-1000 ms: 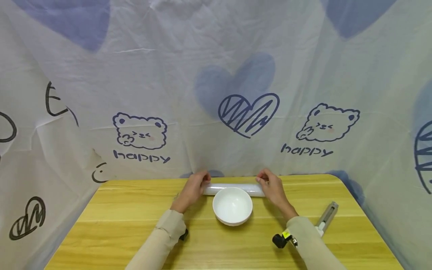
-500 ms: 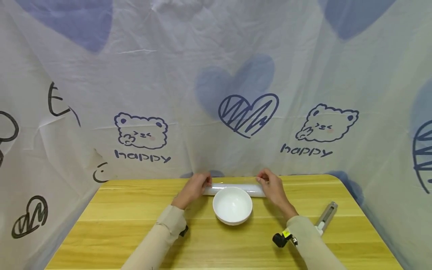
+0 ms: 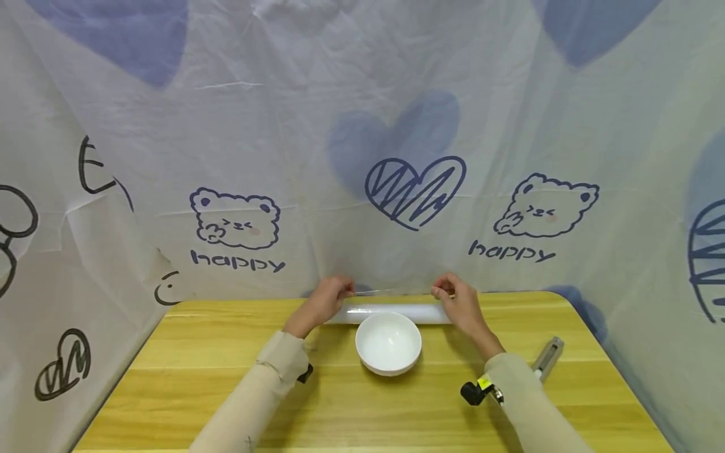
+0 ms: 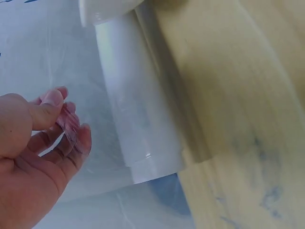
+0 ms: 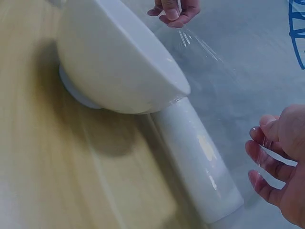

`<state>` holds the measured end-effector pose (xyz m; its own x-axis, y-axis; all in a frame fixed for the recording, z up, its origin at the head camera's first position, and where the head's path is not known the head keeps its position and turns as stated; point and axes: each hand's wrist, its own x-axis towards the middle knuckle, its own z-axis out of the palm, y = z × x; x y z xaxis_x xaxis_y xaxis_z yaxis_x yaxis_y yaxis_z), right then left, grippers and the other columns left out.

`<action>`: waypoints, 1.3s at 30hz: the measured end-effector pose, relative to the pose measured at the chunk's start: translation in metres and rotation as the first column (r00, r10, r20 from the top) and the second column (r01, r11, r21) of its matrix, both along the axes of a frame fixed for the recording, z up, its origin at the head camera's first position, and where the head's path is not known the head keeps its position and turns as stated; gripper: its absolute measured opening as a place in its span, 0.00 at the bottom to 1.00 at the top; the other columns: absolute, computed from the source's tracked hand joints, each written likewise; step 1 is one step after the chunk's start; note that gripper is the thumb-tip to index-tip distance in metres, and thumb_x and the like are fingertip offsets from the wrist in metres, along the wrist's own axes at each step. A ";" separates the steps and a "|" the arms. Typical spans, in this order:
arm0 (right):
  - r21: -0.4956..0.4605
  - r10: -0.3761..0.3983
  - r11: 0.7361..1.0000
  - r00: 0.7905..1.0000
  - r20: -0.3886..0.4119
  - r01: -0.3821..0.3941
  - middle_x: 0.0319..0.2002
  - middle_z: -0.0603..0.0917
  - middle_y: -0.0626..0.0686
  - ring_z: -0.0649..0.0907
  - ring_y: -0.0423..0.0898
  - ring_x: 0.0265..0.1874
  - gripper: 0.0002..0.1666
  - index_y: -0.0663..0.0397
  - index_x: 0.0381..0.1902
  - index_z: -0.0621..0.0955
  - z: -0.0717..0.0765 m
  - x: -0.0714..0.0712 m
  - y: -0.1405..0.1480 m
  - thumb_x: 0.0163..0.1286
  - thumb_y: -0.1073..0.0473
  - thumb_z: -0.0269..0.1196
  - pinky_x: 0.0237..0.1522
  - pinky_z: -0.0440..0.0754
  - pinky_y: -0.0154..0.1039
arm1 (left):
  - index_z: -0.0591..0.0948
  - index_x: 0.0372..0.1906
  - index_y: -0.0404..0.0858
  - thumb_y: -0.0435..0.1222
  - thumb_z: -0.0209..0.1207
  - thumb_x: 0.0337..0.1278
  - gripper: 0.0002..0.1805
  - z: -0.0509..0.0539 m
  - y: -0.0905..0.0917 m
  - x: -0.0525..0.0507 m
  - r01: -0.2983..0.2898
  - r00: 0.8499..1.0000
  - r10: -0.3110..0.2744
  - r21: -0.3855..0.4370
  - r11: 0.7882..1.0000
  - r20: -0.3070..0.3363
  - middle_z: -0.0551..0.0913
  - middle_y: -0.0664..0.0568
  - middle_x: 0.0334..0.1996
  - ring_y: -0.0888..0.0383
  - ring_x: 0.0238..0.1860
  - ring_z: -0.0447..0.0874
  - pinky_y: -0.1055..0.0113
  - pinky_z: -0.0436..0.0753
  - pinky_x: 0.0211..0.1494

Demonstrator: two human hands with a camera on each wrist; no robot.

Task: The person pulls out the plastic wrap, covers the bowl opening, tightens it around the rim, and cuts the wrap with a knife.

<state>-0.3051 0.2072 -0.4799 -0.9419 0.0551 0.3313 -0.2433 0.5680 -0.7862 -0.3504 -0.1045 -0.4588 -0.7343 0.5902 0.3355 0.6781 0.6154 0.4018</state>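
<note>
A roll of cling film (image 3: 433,314) lies crosswise near the table's back edge, just behind a white bowl (image 3: 388,345). From it rises a thin clear sheet of film, its taut edge (image 3: 375,292) spanning both hands. My left hand (image 3: 325,301) pinches one corner between thumb and forefinger; in the left wrist view, crumpled film (image 4: 70,123) crosses its fingers. At the other corner, my right hand (image 3: 460,306) pinches the film, its remaining fingers loosely bent in the right wrist view. Both hands are raised beyond the roll, apart from the bowl. The clear sheet's full extent is hard to see.
A grey tool resembling a box cutter (image 3: 548,357) lies on the right of the wooden table (image 3: 187,390), partly behind the right sleeve (image 3: 523,396). A printed cloth (image 3: 317,157) hangs directly behind the table's back edge.
Both hands have lifted slightly away from the roll, drawing the film's edge up and back. More of the roll's ends shows now. The bowl stays in place.
</note>
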 end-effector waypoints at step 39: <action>0.012 0.026 1.000 0.996 -0.084 -0.025 0.36 0.85 0.57 0.83 0.54 0.40 0.04 0.61 0.42 0.81 0.063 -0.011 0.000 0.76 0.65 0.62 0.42 0.83 0.45 | 0.85 0.33 0.31 0.24 0.63 0.66 0.05 0.059 -0.002 -0.010 -0.022 0.985 0.045 0.138 0.990 -0.166 0.85 0.44 0.33 0.49 0.36 0.83 0.55 0.84 0.42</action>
<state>-0.3159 0.2074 -0.4170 -0.9117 0.0275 0.4100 -0.3228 0.5696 -0.7559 -0.3601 -0.1069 -0.3998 -0.6788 0.5068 0.5314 0.7233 0.5864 0.3647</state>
